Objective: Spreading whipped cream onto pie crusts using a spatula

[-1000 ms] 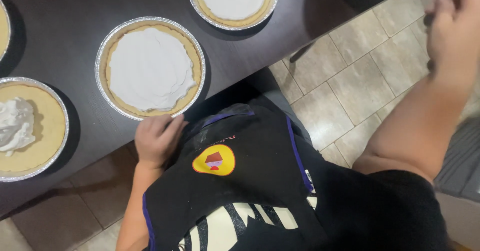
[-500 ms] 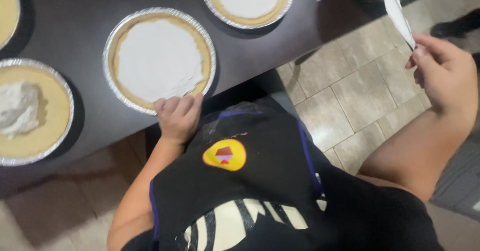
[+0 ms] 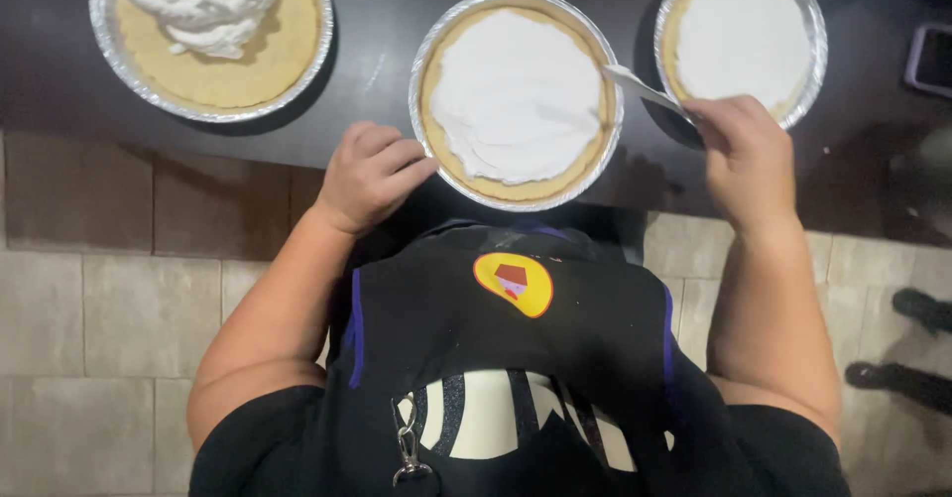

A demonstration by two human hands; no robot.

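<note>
I am steadying the middle pie [image 3: 516, 100] with my left hand [image 3: 372, 175], fingers curled and resting against the near left rim of its foil pan, right at the near edge of the dark desk [image 3: 377, 51]. My right hand [image 3: 744, 155] is closing around the handle of a white spatula [image 3: 645, 88], and it has come back from out at my right side, where it was raised over the tiled floor [image 3: 119, 318] a moment ago; now the blade is lying across the pan's right rim, its tip touching the white cream topping. So I judge I am back to smoothing this pie, whose cream is already spread nearly to the crust. To the far left, another pie [image 3: 213, 31] is carrying only a rough mound of cream on bare filling. To the right, a third pie [image 3: 744, 36] is looking evenly covered. A phone [image 3: 932, 56] is lying at the desk's right edge.
</note>
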